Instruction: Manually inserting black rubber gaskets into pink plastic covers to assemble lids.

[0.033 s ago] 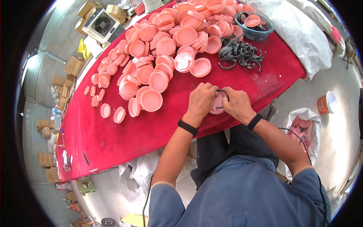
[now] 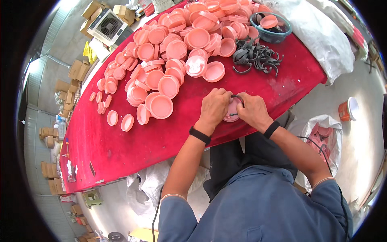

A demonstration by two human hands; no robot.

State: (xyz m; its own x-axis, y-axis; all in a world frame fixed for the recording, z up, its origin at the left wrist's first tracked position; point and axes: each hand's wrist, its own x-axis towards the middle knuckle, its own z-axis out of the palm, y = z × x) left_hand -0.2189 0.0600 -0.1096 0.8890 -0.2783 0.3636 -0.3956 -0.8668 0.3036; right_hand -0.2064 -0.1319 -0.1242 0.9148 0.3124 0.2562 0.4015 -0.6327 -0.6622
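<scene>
The pink dish is round, with a dark strip.

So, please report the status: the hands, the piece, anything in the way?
Left hand, right hand: closed around shallow round pink dish. Dark curved strip along its far rim. Pink dish pile and dark grey strip heap farther off, untouched.

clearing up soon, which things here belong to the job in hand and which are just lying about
Likely job things: left hand, right hand, pink dish between them, dark strip at its rim, heaped dishes, strip pile, teal bowl
Likely just lying about: cooler, yellow bag, boxes, green stool, bucket
</scene>
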